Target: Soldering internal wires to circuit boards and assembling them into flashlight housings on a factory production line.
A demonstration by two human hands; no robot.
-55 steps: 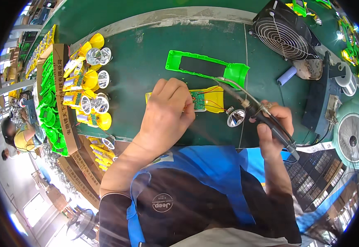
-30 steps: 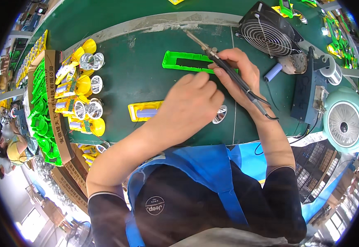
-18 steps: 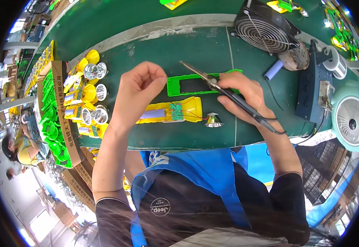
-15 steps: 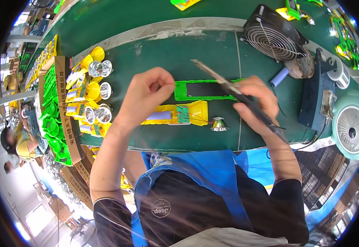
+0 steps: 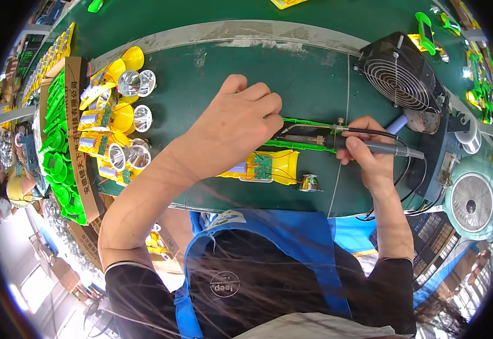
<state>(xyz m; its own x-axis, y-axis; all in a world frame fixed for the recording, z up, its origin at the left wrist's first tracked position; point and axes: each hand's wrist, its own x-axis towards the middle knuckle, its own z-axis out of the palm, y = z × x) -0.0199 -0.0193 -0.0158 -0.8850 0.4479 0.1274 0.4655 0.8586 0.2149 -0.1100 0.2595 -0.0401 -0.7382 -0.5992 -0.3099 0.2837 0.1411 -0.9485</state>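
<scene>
Two hands work over a yellow torch body (image 5: 274, 168) lying on the green table (image 5: 201, 73) with its small circuit board and wires showing. Right hand (image 5: 370, 155) grips a soldering iron (image 5: 337, 141), tip pointing left over a green frame (image 5: 308, 127). Left hand (image 5: 235, 127) is curled shut above the torch body; what it pinches is hidden. A silver reflector (image 5: 310, 183) sits just beside the torch body.

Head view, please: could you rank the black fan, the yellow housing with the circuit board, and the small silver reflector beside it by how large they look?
1. Black fan, largest.
2. Yellow housing, smaller, though the left hand hides part of it.
3. Silver reflector, plainly smallest.
</scene>
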